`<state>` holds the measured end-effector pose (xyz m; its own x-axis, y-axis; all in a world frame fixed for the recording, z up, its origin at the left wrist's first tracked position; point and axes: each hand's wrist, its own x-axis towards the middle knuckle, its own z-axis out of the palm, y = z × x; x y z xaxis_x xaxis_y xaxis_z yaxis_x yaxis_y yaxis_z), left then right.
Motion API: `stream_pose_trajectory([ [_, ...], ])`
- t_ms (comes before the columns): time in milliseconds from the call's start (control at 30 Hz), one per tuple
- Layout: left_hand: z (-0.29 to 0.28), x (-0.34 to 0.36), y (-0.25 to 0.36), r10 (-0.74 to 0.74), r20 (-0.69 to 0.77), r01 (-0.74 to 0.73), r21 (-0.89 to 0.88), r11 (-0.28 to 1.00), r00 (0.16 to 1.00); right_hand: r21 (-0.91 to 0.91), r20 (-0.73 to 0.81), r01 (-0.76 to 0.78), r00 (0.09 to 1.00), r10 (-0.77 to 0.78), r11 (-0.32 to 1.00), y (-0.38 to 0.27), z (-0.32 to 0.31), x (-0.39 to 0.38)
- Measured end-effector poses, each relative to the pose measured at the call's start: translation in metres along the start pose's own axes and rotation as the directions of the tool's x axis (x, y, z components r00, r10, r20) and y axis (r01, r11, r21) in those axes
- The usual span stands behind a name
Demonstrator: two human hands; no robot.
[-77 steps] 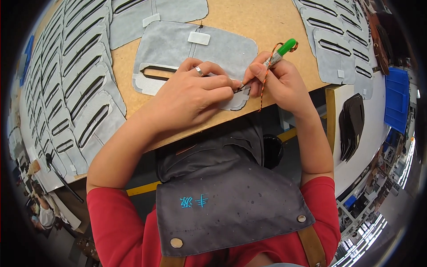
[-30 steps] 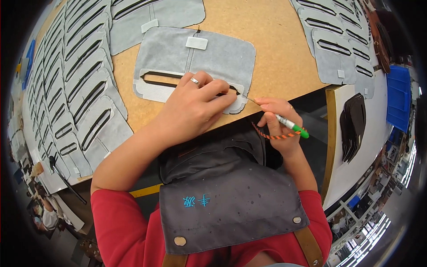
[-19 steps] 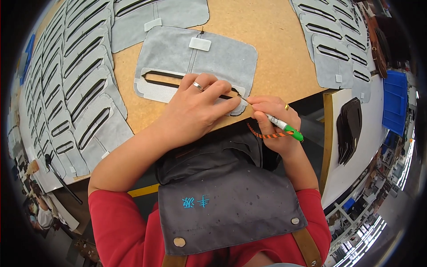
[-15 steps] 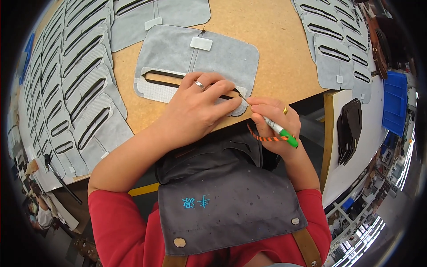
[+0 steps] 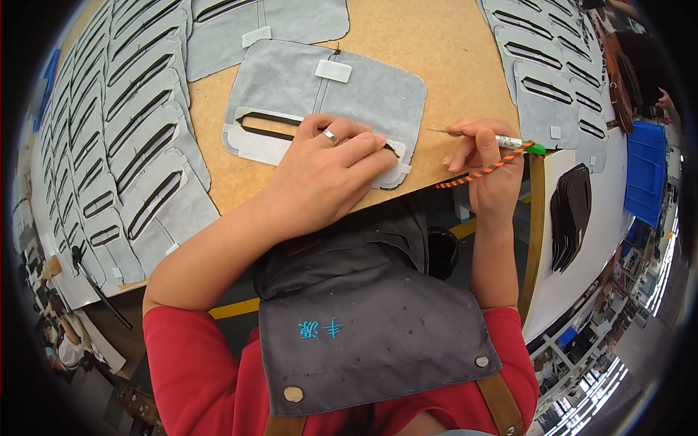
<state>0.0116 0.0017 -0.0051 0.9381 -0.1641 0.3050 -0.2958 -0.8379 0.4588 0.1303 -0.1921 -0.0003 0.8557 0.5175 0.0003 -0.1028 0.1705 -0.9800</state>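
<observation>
While the left hand (image 5: 323, 171) is bracing the grey panel (image 5: 374, 91), its fingers are bending close together beside the black-edged slot (image 5: 280, 119); whether they are pinching or only pressing, I cannot tell. The right hand (image 5: 488, 151) is clamping a green-ended pointed tool (image 5: 507, 142), its tip aiming in from the panel's three o'clock, apart from the slot. Working well probably means pressing firmly near the slot's four o'clock end, guiding the point lightly and sparing those fingers. The panel is lying flat on the table (image 5: 469, 80), its five o'clock corner sitting near the front edge, so pushing outward there seems risky. Room is opening from one to three o'clock; another panel (image 5: 305, 18) is crowding eleven, and overlapping panels (image 5: 156, 163) are filling nine. The striped cord (image 5: 486, 173) is hanging loose and could snag.
</observation>
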Motion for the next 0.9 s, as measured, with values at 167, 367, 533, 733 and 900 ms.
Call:
stream_pose_trajectory([
  [167, -0.003, 0.001, -0.001, 0.025, 0.01, -0.026, 0.022, 0.999, 1.0, -0.226, 0.11, 0.045, 0.994, -0.02, 0.973, 0.006, 0.006, -0.014],
  [367, -0.004, 0.003, 0.007, -0.026, 0.077, 0.015, 0.135, 0.991, 0.997, -0.367, 0.201, 0.234, 0.965, -0.169, 0.9, 0.011, 0.004, -0.012],
  [533, -0.005, 0.002, 0.002, -0.207, -0.03, 0.199, -0.16, 0.967, 0.978, -0.186, 0.05, 0.003, 0.999, 0.007, 0.983, 0.008, 0.008, -0.017],
  [733, -0.007, 0.001, 0.001, -0.114, 0.043, 0.117, -0.09, 0.989, 0.993, -0.315, 0.136, 0.102, 0.989, -0.061, 0.943, 0.008, 0.009, -0.021],
  [900, -0.003, -0.001, 0.001, -0.038, 0.016, 0.038, -0.003, 0.999, 0.999, -0.316, 0.156, 0.159, 0.981, -0.114, 0.935, 0.01, 0.011, -0.019],
])
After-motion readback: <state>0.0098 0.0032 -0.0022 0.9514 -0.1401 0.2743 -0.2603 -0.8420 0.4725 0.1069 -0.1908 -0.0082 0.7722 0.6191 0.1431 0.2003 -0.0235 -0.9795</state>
